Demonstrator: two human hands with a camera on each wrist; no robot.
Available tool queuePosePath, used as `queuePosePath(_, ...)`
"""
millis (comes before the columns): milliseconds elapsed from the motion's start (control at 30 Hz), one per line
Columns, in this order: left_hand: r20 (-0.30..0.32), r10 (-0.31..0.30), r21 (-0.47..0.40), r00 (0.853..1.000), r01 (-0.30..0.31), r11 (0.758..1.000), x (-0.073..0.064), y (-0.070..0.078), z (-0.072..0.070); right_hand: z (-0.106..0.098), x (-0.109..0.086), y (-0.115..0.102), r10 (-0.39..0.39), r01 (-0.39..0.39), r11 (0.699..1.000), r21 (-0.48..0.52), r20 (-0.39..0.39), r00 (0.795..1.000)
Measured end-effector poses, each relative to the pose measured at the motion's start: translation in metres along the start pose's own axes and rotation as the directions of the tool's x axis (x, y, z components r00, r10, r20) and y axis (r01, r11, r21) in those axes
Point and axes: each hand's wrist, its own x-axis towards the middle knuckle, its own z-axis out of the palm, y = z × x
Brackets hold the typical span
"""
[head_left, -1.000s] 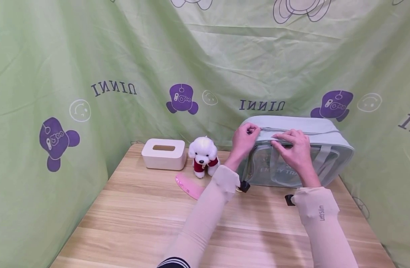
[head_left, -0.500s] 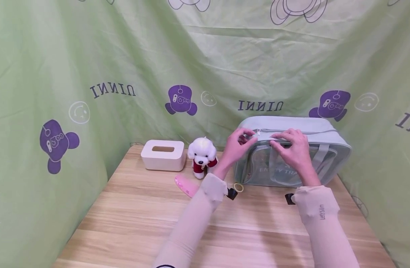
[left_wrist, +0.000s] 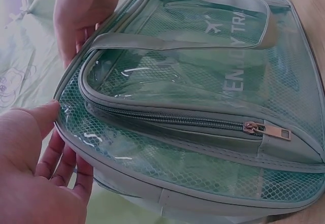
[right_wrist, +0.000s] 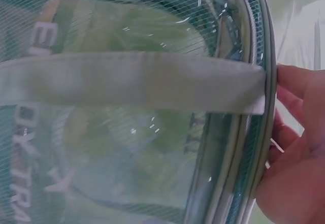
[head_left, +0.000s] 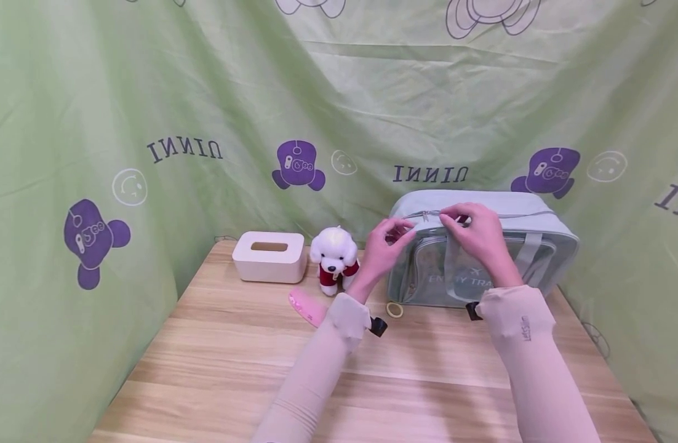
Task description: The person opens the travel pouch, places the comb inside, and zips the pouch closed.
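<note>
Two hands at a clear-fronted travel bag (head_left: 466,271), upright on the wooden table (head_left: 217,369).
The left hand (head_left: 382,249) clasps its upper left edge between thumb and bent fingers; the right hand (head_left: 478,232) pinches at its top edge, the exact part hidden. A plush dog (head_left: 333,249) stands to the left.

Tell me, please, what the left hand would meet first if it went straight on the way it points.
Most likely the bag: the left hand points at its top edge and seems to touch it, though depth is hard to judge.
</note>
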Motion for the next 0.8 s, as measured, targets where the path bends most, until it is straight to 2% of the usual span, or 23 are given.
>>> queuePosePath(200, 0.018, 0.026, -0.005, 0.999, -0.026, 1.000, -0.003, -0.002, -0.003, 0.001, 0.016, -0.010, 0.075, -0.072, 0.997, -0.025, 0.122, 0.990)
queuePosePath(333, 0.014, 0.030, -0.037, 0.999, -0.030, 0.999, -0.007, -0.003, -0.004, -0.003, 0.019, -0.018, 0.156, -0.153, 0.988, -0.029, 0.182, 0.971)
queuePosePath(467, 0.001, 0.042, -0.060, 0.999, -0.042, 0.997, -0.010, -0.005, -0.005, -0.006, 0.024, -0.024, 0.185, -0.185, 0.982, -0.020, 0.244, 0.952)
queuePosePath(633, -0.003, 0.061, -0.060, 0.998, -0.061, 0.996, -0.012, -0.006, -0.004, -0.003, 0.033, -0.022, 0.236, -0.227, 0.972, -0.063, 0.300, 0.924)
queuePosePath(800, 0.009, 0.068, -0.050, 0.998, -0.068, 0.996, -0.015, -0.007, -0.002, 0.001, 0.035, -0.020, 0.294, -0.264, 0.955, -0.134, 0.317, 0.902)
